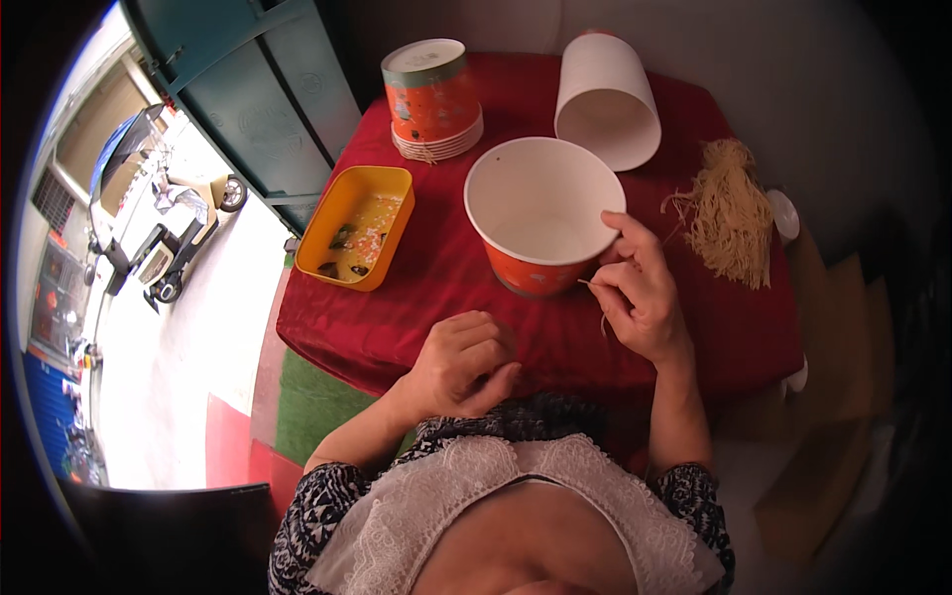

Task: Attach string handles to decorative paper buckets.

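Note:
A white-lined paper bucket [531, 193] with an orange printed outside stands upright, mouth up, before me. My right hand [640, 293] is at its right side. The index finger touches the rim, while the thumb and other fingers pinch a thin pale string [603, 323] whose short end sticks out toward the bucket. In front of the bucket, near the table's edge, my left hand [461, 365] is curled in a loose fist with nothing showing in it. A bundle of beige strings [729, 218] lies to the right of the bucket.
A red cloth [397, 322] covers the table. A yellow tray [404, 213] with small colourful pieces sits left. Behind stand an upside-down stack of orange buckets [431, 104] and a white bucket [608, 99] on its side. Cardboard [823, 397] lies right; a teal door [253, 109] stands left.

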Available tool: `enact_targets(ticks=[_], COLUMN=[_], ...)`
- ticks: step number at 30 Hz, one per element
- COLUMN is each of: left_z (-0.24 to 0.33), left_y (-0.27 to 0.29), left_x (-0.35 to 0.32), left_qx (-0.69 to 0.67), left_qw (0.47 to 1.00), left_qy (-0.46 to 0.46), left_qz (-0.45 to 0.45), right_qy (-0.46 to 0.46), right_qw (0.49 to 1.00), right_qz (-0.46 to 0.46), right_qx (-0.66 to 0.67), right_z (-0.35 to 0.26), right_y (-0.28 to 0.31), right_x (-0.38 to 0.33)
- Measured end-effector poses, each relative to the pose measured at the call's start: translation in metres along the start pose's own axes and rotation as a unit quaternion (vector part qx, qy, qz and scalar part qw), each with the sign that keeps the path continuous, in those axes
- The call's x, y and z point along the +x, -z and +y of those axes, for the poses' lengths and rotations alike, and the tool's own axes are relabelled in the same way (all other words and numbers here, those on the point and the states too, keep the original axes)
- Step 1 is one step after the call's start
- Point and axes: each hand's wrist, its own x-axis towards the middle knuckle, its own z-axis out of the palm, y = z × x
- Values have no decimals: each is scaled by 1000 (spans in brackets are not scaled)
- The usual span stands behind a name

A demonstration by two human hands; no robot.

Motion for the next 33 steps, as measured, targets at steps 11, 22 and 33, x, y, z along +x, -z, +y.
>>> enact_targets(ticks=[11, 22, 33], left_z=[-2, -1, -3], left_y=[-8, -12, -11], left_x=[7, 7, 5], left_qx=[11, 20, 18], left_qw=[1000, 999, 999], left_qy=[8, 16, 20], left_qz=[-24, -23, -18], right_qy=[-204, -288, -263], right_qw=[962, 932, 942], right_qz=[160, 139, 134], right_qx=[88, 168, 157], right_z=[-12, -4, 2], right_y=[-8, -13, -16], right_x=[-32, -22, -14])
